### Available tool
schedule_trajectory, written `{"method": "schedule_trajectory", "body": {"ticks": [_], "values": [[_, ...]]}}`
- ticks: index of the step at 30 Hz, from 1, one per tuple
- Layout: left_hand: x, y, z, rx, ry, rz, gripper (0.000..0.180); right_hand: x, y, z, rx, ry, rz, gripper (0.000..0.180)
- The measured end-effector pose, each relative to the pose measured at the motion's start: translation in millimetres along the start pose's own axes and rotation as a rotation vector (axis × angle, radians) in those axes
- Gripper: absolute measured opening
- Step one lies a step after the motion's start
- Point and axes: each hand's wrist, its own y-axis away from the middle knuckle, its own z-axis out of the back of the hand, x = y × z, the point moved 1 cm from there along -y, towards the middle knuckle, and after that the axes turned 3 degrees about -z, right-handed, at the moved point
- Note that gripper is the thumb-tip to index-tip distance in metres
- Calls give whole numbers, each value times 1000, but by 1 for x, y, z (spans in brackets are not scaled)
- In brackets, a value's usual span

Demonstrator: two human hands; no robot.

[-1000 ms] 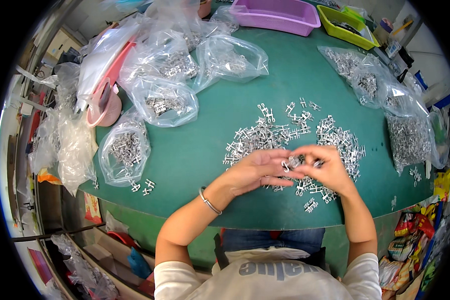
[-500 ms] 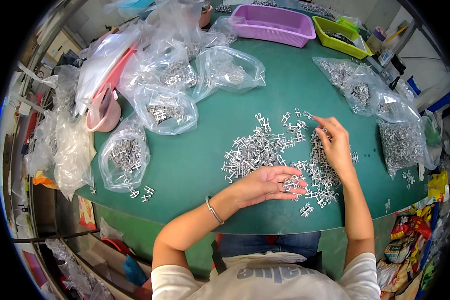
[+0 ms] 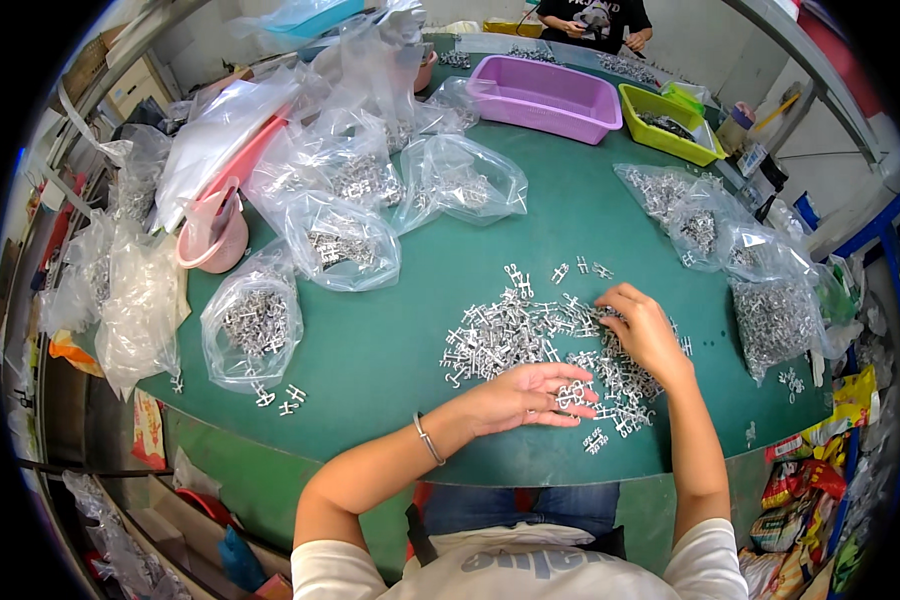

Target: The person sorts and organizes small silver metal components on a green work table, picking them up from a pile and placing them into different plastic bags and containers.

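Note:
My left hand, palm up with fingers extended, cradles a few small silver metal hooks on its fingers. It hovers at the near side of a loose heap of the same metal hooks. My right hand is over a second pile of hooks, thumb and fingertips drawn together at its far edge. Whatever is between those fingertips is too small to make out. A few single hooks lie beyond the heaps, and a small cluster lies near the table's front edge.
Clear plastic bags of metal parts stand on the left and right of the green table. A pink pail is at the left; a purple basket and a yellow-green basket stand far back. Behind them a person handles something.
My right hand has come back from the far loose hooks to the pile, nearer my left hand. My left hand still bears its hooks. The view has tilted up, bringing the other person into sight.

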Motion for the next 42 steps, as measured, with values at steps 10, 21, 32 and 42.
{"method": "schedule_trajectory", "body": {"ticks": [10,21,32,42], "values": [[-3,29,-52,-213,-489,163,28,29,227,48,629,-193,-570,33],[147,149,-87,-62,-1312,580,29,41,435,-30,545,55,-794,51],[188,244,-99,-378,-1079,476,24,70,411,-47,256,76,-381,21],[206,271,-80,-264,-455,526,18,100,394,21,350,42,-101,13]]}}
